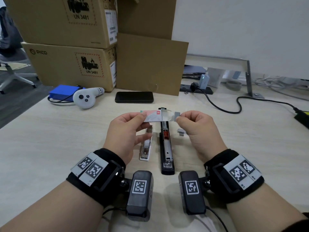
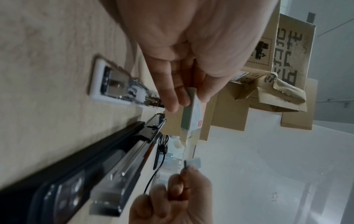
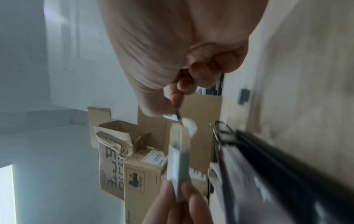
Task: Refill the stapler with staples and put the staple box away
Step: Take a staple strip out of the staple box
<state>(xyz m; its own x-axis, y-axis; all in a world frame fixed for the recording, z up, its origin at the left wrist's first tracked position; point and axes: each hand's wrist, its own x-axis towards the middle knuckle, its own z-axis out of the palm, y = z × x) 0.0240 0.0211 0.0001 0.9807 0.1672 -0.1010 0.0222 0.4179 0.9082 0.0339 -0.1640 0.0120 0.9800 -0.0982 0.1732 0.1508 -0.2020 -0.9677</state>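
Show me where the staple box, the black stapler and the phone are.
staple box (image 1: 151, 116), head view, on its printed face.
black stapler (image 1: 167, 153), head view, on its open metal staple channel.
phone (image 1: 134, 97), head view, middle of its dark screen.

At the back left of the desk (image 1: 50, 131) stand stacked cardboard boxes (image 1: 70, 64), a flat cardboard sheet (image 1: 150, 64) leaning beside them. Before them lie a blue pack (image 1: 63, 92), a white controller (image 1: 85, 98) and a black phone (image 1: 134, 97). A black cable (image 1: 222, 108) trails across the right side.
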